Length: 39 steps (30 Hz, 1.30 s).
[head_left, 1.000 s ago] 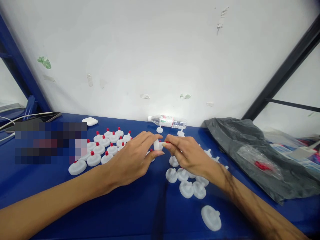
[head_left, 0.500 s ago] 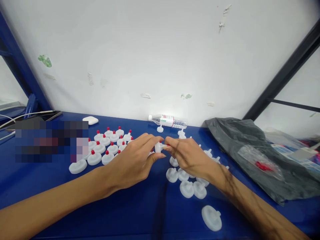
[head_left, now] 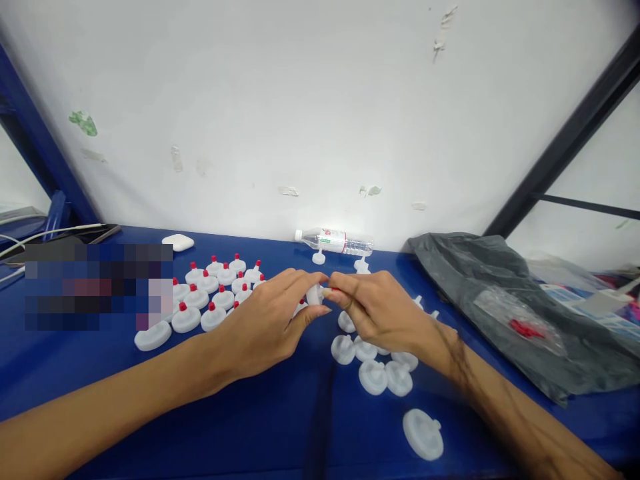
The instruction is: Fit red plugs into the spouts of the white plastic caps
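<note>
My left hand (head_left: 273, 317) grips a round white nozzle lid (head_left: 314, 295) between thumb and fingers, with its spout turned to the right. At the spout, my right hand (head_left: 373, 308) pinches a small red cap (head_left: 335, 289), mostly hidden by the fingers. To the left stand several white lids with red tips (head_left: 186, 317). Around and below my right hand lie several bare white lids (head_left: 373, 377), some tilted on their sides. One larger-looking bare lid (head_left: 423, 435) rests nearer to me.
A clear plastic bottle (head_left: 333, 241) lies on its side by the wall. On the right, a dark grey bag (head_left: 463, 280) carries a clear pouch of red pieces (head_left: 525, 328). A white rounded case (head_left: 178, 242) sits at the back left, near cables and a blurred patch.
My right hand has closed in on the lid, so the red cap now sits against its spout. The view has shifted slightly; the other lids stay put.
</note>
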Tool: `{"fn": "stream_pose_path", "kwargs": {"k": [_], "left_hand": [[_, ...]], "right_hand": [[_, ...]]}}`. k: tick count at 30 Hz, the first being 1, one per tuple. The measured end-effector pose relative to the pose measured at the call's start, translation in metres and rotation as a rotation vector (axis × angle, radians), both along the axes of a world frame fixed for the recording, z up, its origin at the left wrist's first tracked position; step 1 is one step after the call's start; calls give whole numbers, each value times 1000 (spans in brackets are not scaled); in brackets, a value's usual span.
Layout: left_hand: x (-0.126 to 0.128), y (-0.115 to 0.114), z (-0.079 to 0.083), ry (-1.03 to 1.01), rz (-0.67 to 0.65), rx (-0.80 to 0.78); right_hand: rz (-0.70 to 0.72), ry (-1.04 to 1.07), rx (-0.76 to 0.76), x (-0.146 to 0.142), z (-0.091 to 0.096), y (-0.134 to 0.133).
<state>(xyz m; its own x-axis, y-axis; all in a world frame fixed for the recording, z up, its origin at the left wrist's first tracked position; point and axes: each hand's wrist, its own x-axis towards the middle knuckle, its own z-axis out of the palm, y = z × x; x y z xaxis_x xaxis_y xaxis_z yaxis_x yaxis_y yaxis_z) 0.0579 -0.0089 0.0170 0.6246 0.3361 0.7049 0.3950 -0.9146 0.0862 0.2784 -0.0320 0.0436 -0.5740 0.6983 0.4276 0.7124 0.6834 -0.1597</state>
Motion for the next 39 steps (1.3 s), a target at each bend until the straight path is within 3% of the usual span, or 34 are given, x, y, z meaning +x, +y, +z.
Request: {"fn": "stream_pose_path", "kwargs": {"k": [5, 8, 11, 16, 21, 28, 39], "left_hand": [[0, -5, 2, 88, 37, -92], [1, -7, 0, 89, 8, -141], [2, -8, -1, 65, 5, -157], [4, -9, -1, 125, 28, -165], [5, -9, -6, 171, 12, -204], [4, -9, -8, 211, 45, -156], [5, -6, -9, 284, 65, -123]], "right_hand": [[1, -29, 76, 7, 8, 1], [-110, -5, 85, 13, 11, 6], [-250, -87, 70, 20, 7, 16], [-289, -214, 7, 27, -4, 28], [-251, -202, -20, 24, 0, 23], [-134, -181, -179, 17, 7, 12], [-136, -291, -232, 13, 3, 14]]}}
